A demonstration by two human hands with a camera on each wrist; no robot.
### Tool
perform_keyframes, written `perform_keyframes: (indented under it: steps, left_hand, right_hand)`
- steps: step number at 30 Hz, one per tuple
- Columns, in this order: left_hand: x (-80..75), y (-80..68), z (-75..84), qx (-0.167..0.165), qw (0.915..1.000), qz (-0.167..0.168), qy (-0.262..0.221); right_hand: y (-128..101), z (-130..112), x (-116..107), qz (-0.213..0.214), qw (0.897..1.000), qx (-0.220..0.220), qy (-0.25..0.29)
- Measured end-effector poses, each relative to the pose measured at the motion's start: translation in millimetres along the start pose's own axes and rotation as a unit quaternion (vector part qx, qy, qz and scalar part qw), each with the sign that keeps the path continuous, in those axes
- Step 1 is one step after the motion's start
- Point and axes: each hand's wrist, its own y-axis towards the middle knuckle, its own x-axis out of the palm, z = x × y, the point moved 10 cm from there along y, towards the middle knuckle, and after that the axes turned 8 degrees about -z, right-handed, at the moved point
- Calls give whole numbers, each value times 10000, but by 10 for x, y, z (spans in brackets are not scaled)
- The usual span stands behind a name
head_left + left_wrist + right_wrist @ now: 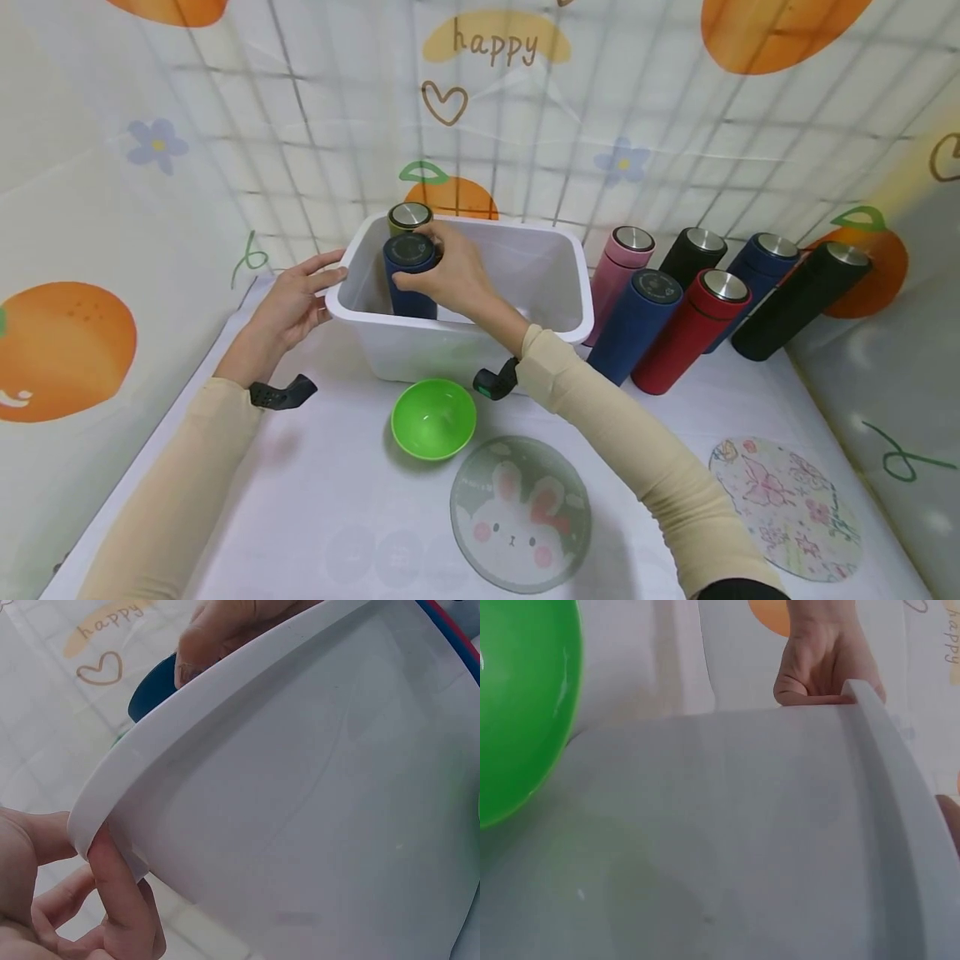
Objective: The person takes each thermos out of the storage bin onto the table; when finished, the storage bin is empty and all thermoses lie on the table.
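A white plastic bin (551,329) stands mid-table. My right hand (433,268) reaches over its near wall and grips the top of a dark blue bottle (408,293) standing upright at the bin's left end. An olive bottle (408,217) with a steel lid stands just behind it in the far left corner. My left hand (313,287) holds the bin's left corner, thumb on the rim. In the left wrist view my fingers (116,889) curl under the rim (225,712), with the blue bottle (154,686) beyond. The right wrist view shows the bin wall (742,825) and the left hand (821,664).
A green bowl (433,418) sits in front of the bin. Nearer lie a rabbit coaster (520,512) and a floral coaster (783,508). Right of the bin lean several bottles: pink (618,271), navy (637,325), red (690,329), black (798,300). Printed cloth walls enclose the table.
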Motion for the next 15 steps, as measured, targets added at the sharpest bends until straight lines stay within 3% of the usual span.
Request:
perform_keyframes:
  steps: [5,12,15]
  left_hand:
    - [10,-13,17,5,10000,-7,-58]
    - [28,-23,18,4,9996,-116,-245]
    - [32,-8,11,26,9997,-130,-222]
  right_hand:
    - [-21,-23,-21,-6,10000,-33,53]
    - [-117,-126,-7,73,9990,-422,-131]
    - [-147,-101,-19,127,9993,-347,-68]
